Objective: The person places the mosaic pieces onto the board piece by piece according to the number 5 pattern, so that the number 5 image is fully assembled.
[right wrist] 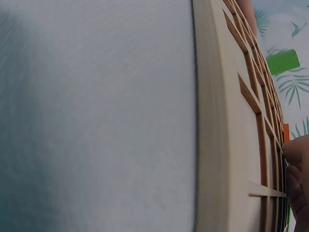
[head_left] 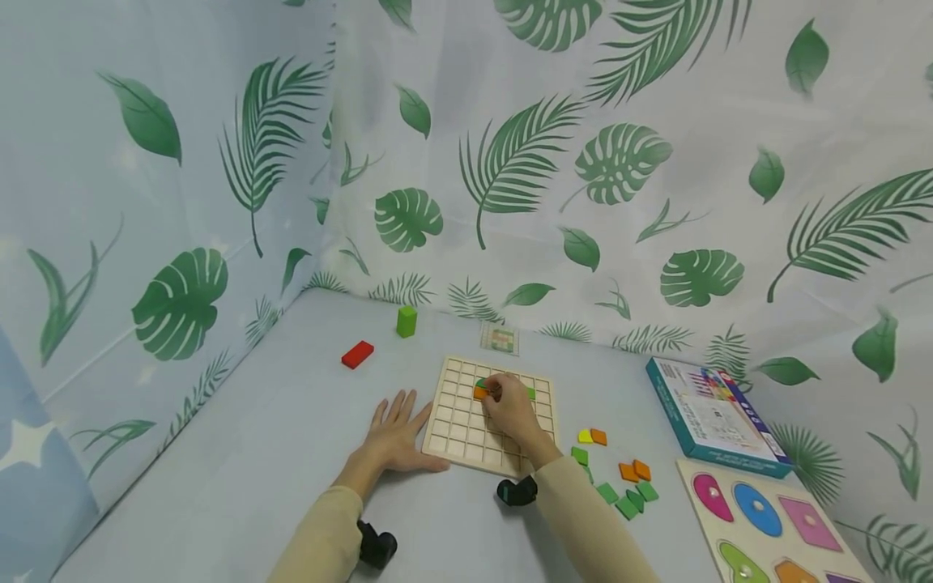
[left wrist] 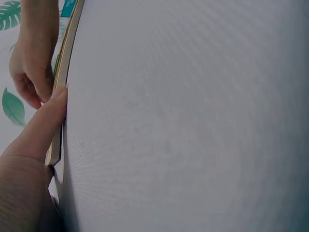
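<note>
A wooden grid board with square cells lies on the table between the hands. My left hand is spread flat at its left side, its thumb along the near left corner; in the left wrist view the thumb touches the board's edge. Over the upper middle of the board, my right hand has curled fingers and pinches an orange tile. Just behind that tile shows a green tile, and another green tile sits in a cell right of the hand. The right wrist view shows the orange tile at the fingertips.
Loose yellow, orange and green tiles lie right of the board. Beyond them are a flat box and a shape puzzle. A red block, a green block and a pattern card lie behind.
</note>
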Demonstrator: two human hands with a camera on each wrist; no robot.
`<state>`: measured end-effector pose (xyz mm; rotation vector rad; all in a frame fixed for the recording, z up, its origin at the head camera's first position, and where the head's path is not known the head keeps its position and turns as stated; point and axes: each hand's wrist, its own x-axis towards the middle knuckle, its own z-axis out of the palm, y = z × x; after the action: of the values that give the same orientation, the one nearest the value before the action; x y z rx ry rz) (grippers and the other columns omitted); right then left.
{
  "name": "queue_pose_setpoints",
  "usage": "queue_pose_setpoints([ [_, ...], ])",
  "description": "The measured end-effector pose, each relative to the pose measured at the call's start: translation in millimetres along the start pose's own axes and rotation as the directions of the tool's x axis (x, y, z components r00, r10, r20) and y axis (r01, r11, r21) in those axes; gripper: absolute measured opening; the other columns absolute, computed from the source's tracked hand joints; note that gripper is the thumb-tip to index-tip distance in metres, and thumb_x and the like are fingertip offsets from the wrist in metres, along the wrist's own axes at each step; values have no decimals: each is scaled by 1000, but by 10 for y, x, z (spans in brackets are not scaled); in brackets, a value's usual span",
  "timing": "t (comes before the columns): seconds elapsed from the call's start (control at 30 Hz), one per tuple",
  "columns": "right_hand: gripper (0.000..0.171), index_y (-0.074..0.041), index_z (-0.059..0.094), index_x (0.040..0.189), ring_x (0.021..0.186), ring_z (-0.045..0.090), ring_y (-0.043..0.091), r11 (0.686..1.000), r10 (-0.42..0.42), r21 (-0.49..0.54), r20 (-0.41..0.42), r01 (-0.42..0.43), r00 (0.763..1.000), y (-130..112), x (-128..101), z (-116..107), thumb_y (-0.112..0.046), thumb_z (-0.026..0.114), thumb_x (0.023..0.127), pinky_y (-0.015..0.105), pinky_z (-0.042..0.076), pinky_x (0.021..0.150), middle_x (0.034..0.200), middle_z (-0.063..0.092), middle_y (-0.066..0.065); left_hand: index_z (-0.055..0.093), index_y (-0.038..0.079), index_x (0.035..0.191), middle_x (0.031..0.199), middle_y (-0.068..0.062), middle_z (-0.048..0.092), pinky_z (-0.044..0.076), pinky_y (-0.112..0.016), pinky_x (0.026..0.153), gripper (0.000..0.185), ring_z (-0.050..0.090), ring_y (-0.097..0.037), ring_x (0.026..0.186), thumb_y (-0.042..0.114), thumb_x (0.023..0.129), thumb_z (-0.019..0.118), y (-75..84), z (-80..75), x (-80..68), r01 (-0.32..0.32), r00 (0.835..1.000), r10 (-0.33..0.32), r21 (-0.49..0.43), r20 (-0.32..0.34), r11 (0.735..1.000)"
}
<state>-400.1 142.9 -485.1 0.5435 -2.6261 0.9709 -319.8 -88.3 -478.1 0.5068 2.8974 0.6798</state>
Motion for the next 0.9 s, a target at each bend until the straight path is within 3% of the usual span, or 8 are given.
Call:
queue_pose_setpoints([
  [0.2,23,4,63,105,80,59,18,999,35,-2,-15,-35,999,-26,-7,-22,4,62,82,28,52,68,92,59,8,31,10,148,155,-20,14,3,-52,112,103,5,-35,142,68,71,65,17,-3,4,-1,1000,1,17,-6,1000],
  [0.43,26,5,62,107,81,58,19,1000,3,5,-21,-3,1000,-36,-11,-43,6,62,81,28,52,68,92,60,10,29,12,149,155,-18,12,3,-52,112,103,4,-34,143,69,71,64,13,-4,9,15,1000,-15,30,0,999],
  [0.67,20,4,63,104,78,61,16,997,-51,51,-14,52,999,-13,-64,-176,3,63,84,26,53,68,87,63,9,29,12,149,155,-19,13,3,-53,112,104,4,-35,142,69,70,64,32,1,1,13,1000,-13,24,-6,1000],
  [0.9,21,4,63,106,80,62,18,998,-13,68,-5,14,1000,12,-164,-358,4,62,85,29,53,70,88,65,10,30,11,149,155,-20,13,3,-53,112,104,5,-36,142,69,70,65,29,3,-6,3,1000,-3,25,-14,1000],
])
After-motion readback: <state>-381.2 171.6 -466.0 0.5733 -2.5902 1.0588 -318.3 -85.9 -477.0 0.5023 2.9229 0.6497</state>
